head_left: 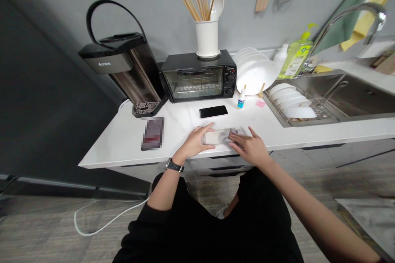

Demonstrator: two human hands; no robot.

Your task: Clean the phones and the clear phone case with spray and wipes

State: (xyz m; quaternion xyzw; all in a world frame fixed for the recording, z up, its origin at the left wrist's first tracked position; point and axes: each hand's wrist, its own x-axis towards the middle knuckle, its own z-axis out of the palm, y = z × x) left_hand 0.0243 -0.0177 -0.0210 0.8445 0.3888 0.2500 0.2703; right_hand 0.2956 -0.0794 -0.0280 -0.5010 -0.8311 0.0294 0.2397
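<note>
At the counter's front edge lies a pale, flat rectangular thing (213,137), blurred, so its kind cannot be made out. My left hand (195,141) holds it by the left end, thumb on the near side and fingers on the far side. Over its right part is a crumpled greyish cloth or wipe (227,136). My right hand (249,146) presses this against the surface with its fingertips, little of it showing under them. Behind the hands a black smartphone (213,111) rests flat. A small white bottle with a blue label (241,100) stands to its right.
A dark pixelated packet (152,133) lies left, before a water dispenser (123,65). Along the back are a toaster oven (197,84) and white plates (257,76). A pink slip (260,103) lies near the sink (348,104), which holds a rack of bowls (296,102).
</note>
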